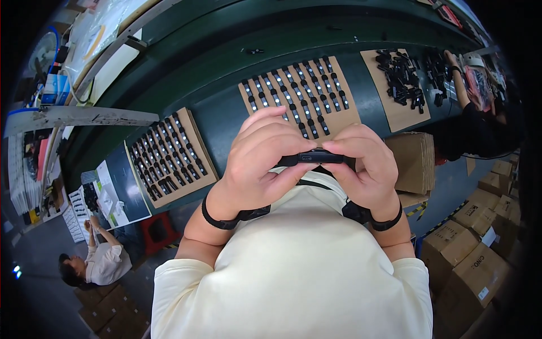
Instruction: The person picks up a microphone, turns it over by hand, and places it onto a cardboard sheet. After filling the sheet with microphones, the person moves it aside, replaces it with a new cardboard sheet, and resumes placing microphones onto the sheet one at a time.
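Close in front of my chest, both hands hold a slim black electronic device (315, 157) level, with a small port showing in the side toward me. My left hand (261, 155) pinches its left end between thumb and fingers, the index finger raised. On the right end, the thumb and fingers of my right hand (367, 164) are closed as well. Fingers hide both ends of the device. Beyond my hands, a cardboard sheet (342, 116) carries rows of small black devices (305, 90), each with a light spot.
At left lies another cardboard sheet (210, 171) with similar rows. A loose pile of black parts (402, 79) covers a sheet at right, near a co-worker's arm (460, 85). Another person (104, 260) works at far left. Cartons (451, 243) stack at right; a metal bracket (84, 117) juts in.
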### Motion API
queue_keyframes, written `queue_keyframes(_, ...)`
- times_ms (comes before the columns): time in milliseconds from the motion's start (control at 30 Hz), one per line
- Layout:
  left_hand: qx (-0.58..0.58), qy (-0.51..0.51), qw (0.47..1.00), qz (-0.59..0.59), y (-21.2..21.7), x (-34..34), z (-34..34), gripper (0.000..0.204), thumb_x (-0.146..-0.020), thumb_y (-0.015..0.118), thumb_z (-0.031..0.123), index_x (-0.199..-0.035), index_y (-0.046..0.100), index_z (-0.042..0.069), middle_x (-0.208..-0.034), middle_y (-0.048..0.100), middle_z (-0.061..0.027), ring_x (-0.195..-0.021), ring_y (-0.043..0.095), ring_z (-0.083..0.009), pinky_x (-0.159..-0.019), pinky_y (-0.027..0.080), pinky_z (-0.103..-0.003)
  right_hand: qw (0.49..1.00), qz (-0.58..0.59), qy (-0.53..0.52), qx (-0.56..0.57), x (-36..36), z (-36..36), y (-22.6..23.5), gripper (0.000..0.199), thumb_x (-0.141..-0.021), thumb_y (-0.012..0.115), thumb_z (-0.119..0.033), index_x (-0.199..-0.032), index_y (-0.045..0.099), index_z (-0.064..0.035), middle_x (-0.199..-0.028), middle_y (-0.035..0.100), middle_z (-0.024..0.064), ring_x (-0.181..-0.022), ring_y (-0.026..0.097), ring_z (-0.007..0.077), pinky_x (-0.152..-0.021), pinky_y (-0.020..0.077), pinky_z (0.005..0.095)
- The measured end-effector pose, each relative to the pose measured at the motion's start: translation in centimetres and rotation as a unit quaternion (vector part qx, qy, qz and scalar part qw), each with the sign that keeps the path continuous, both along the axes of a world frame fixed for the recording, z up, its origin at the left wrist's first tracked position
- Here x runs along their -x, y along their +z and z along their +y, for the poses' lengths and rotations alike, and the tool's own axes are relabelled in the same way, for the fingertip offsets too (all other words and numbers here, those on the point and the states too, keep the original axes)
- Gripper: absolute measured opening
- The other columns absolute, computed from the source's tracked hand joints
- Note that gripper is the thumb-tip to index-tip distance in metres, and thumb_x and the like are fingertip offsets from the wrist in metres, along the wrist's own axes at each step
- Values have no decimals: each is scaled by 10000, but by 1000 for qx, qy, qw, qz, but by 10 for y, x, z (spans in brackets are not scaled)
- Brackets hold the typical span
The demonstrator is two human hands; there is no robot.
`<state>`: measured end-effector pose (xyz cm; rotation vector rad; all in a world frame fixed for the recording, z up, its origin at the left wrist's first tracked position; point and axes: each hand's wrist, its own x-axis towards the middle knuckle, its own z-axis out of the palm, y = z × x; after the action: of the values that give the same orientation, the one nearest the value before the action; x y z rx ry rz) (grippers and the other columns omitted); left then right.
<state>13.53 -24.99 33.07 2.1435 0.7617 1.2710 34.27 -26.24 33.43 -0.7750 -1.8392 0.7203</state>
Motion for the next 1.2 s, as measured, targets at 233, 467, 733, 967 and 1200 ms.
queue_keyframes(233,13,-7,1000,3,-3,2,4,231,-741,741,67,-956,662,35,-908,688,-101,-832,648,-246,-996,409,-504,1000,-3,-12,-18,4,4,4,353,-659,788,35,-986,659,4,-835,635,103,-692,601,210,-582,491,280)
queue_keyframes(467,54,-33,998,-14,-24,-4,7,253,-745,737,62,-979,648,31,-933,677,-101,-854,644,-248,-1016,400,-481,998,-46,0,-29,8,6,6,354,-644,778,36,-972,658,-23,-816,617,89,-691,572,210,-588,456,305)
queue_keyframes(733,187,-40,973,-126,-32,3,7,301,-697,752,13,-977,644,37,-933,642,-93,-868,615,-266,-840,476,-375,996,-59,-24,55,1,5,0,304,-695,757,-22,-980,650,-21,-842,633,96,-707,589,232,-601,469,307)
queue_keyframes(967,102,-23,993,51,-33,1,17,272,-748,726,-12,-1003,634,14,-955,627,-92,-900,605,-207,-837,480,-322,978,-165,-50,115,-6,10,-25,235,-785,690,-9,-1013,635,1,-837,643,78,-702,593,202,-647,478,294)
queue_keyframes(1200,172,142,973,52,-79,31,29,204,-788,698,44,-981,639,17,-925,638,-98,-852,623,-211,-757,491,-299,883,-258,-210,331,-55,32,-145,210,-819,700,-155,-922,616,7,-827,667,155,-731,656,286,-687,525,374)
